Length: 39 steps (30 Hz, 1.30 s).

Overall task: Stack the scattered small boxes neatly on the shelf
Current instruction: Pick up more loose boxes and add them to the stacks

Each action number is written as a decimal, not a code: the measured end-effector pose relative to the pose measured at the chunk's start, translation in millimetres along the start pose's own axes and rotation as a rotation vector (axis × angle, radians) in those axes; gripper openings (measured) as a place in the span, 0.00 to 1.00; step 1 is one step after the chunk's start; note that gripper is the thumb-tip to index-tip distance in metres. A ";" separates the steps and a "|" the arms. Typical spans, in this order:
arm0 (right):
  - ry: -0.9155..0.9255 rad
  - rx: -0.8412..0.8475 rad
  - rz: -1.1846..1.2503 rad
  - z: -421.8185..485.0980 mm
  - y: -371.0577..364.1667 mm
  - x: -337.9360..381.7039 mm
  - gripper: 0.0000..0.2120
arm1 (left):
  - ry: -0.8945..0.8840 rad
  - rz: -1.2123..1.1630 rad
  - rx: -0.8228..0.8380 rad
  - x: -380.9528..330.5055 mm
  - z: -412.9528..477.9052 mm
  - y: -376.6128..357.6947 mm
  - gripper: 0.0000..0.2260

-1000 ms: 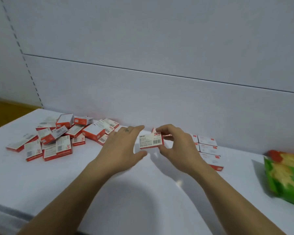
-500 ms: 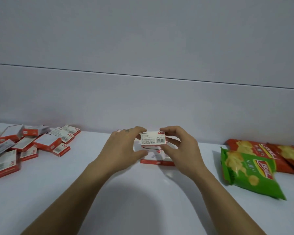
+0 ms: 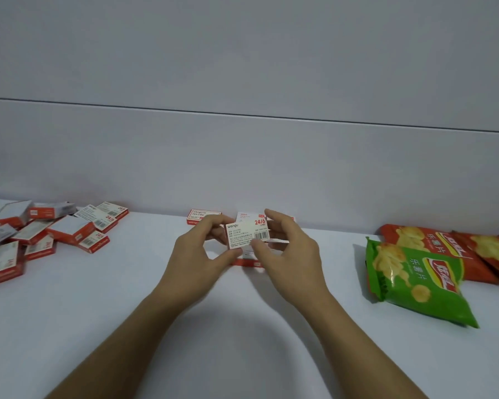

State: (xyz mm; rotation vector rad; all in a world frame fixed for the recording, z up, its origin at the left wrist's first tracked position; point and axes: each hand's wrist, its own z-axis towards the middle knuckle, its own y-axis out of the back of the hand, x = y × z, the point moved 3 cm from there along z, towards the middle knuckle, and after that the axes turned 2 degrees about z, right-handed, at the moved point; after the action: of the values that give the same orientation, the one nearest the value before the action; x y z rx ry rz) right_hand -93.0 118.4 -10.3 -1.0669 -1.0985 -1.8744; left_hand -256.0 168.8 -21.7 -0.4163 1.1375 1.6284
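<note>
Held box: the held box point(image 3: 247, 235), small, white and red, was at the centre of the frame. Its barcode label was turned toward the camera. It was raised just above the other boxes there and seemingly not yet set down.
Left hand: the left hand point(image 3: 198, 256) pinched the box's left end between thumb and forefinger.
Right hand: the right hand point(image 3: 293, 254) pinched the right end, with the thumb at the lower edge by the barcode and the fingers over the top edge.
Reason for grip: holding both ends probably let the person square the box against those below before letting go.
Started stack: the started stack point(image 3: 247, 264) lay directly under the held box, close to the back wall point(image 3: 242, 156). Only a red edge and white slivers showed between the hands, so its count could not be told.
Single box: a single box point(image 3: 203, 218) lay flat just left of and behind the stack, against the wall.
Loose pile: the loose pile point(image 3: 55, 236) at the left edge was tilted and overlapping, well apart from the stack, so most of the job looked undone.
Snacks: a green chip bag point(image 3: 415, 279) at lower right and red chip bags point(image 3: 444, 250) behind it lay flat, well clear of the stack.
Shelf: the white shelf point(image 3: 242, 335) ran across the lower frame up to the wall.
</note>
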 end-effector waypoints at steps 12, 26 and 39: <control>-0.242 0.264 0.463 -6.9 -9.2 8.0 0.21 | -0.158 0.018 -0.015 -18.0 -3.4 -6.7 0.21; -0.324 0.127 0.624 -0.9 -8.6 4.1 0.14 | 0.117 -0.366 0.021 -16.0 -0.3 1.7 0.22; -0.191 0.306 0.588 -5.5 -4.7 7.3 0.25 | 0.162 -0.548 0.123 -14.1 -2.0 -0.5 0.07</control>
State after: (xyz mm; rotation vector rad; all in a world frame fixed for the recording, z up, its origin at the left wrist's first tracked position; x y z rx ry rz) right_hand -101.7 114.0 -7.0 -1.2365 -0.9946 -1.1249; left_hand -250.6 159.4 -12.4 -0.7184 1.1132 1.0560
